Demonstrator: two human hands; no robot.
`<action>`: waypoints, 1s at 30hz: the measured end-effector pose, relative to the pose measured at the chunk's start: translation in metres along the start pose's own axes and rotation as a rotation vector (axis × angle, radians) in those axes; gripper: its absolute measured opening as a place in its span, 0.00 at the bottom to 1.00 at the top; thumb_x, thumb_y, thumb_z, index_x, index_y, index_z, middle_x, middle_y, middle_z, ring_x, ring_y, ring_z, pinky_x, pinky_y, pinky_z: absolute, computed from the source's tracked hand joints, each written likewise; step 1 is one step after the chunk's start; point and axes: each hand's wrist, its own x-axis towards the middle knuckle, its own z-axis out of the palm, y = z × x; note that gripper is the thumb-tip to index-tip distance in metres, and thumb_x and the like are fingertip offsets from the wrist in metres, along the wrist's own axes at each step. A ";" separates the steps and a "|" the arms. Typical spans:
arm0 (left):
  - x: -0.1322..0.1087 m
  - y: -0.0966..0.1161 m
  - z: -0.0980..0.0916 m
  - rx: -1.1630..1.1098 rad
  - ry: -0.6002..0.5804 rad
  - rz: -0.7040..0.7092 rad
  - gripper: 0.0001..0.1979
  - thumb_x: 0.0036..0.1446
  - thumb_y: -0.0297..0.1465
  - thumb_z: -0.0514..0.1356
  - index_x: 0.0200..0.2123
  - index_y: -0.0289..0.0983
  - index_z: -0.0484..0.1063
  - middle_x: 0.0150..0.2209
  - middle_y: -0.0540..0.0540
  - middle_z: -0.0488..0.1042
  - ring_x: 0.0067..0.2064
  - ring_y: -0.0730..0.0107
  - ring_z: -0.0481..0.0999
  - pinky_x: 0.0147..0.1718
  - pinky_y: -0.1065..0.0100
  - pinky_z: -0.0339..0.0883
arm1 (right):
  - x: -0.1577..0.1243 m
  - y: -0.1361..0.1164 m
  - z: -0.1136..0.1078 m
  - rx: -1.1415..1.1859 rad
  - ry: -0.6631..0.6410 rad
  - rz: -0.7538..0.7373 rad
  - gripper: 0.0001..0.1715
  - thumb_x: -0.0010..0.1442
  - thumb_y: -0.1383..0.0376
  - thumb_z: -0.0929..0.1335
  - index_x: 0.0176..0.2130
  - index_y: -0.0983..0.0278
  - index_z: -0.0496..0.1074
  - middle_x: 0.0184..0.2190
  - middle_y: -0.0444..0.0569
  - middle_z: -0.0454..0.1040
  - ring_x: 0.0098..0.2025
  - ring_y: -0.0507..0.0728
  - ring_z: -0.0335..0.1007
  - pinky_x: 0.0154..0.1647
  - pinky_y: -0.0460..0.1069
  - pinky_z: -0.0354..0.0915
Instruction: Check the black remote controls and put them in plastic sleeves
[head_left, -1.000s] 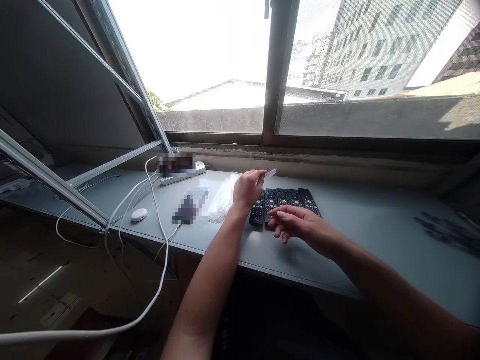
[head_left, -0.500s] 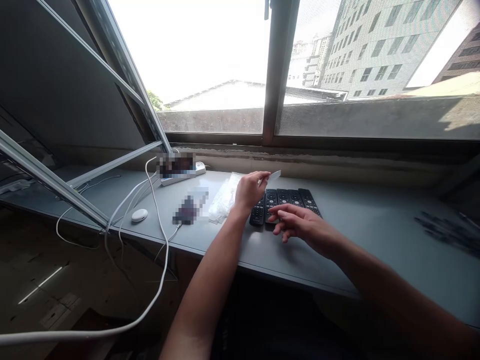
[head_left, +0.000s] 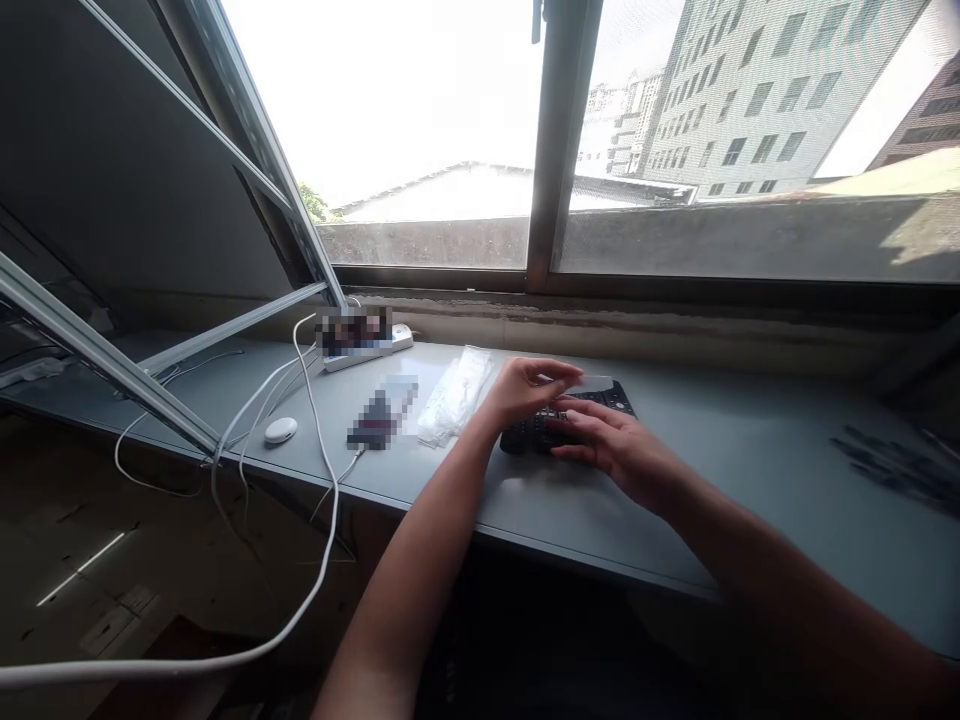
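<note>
My left hand [head_left: 529, 388] is closed, with fingers and thumb pinching a clear plastic bag [head_left: 598, 383] that sticks out to the right over the remotes. Just below it, my right hand [head_left: 615, 445] has its fingers stretched apart, their tips close to the left fingertips; whether they touch the bag I cannot tell. Several black remote controls [head_left: 516, 438] lie side by side under both hands, mostly covered by them. A pile of clear plastic bags [head_left: 452, 400] lies left of my left hand.
On the grey table [head_left: 720, 480], a blurred-out phone-like item [head_left: 373, 425], a white round case [head_left: 280, 431] and a white power strip [head_left: 367, 352] lie to the left. A white cable [head_left: 324, 560] loops over the front edge. Dark items [head_left: 892, 465] lie far right.
My left hand has moved right and slightly down with the plastic bag, now over the remotes. My right hand has shifted slightly right and up, and the two hands' fingertips have come together.
</note>
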 end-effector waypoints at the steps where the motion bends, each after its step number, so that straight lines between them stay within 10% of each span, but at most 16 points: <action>1: 0.000 -0.001 0.000 -0.058 -0.011 -0.022 0.17 0.64 0.41 0.73 0.50 0.36 0.88 0.47 0.40 0.89 0.49 0.56 0.90 0.49 0.61 0.83 | 0.000 0.000 0.000 0.006 -0.005 -0.002 0.16 0.68 0.56 0.78 0.54 0.56 0.85 0.69 0.54 0.76 0.72 0.72 0.71 0.60 0.62 0.82; 13: 0.000 -0.003 -0.007 -0.321 -0.058 -0.077 0.25 0.58 0.46 0.78 0.51 0.35 0.88 0.50 0.36 0.88 0.55 0.52 0.88 0.60 0.55 0.80 | -0.002 -0.004 0.001 0.041 0.033 -0.020 0.18 0.70 0.58 0.77 0.58 0.53 0.85 0.72 0.51 0.74 0.73 0.72 0.71 0.62 0.63 0.82; 30: -0.001 -0.003 -0.011 -0.129 -0.129 -0.088 0.27 0.61 0.49 0.75 0.56 0.36 0.86 0.54 0.38 0.87 0.57 0.52 0.84 0.57 0.59 0.75 | -0.003 -0.009 0.001 0.078 0.161 -0.177 0.17 0.71 0.57 0.74 0.57 0.51 0.86 0.68 0.46 0.79 0.64 0.65 0.78 0.49 0.53 0.83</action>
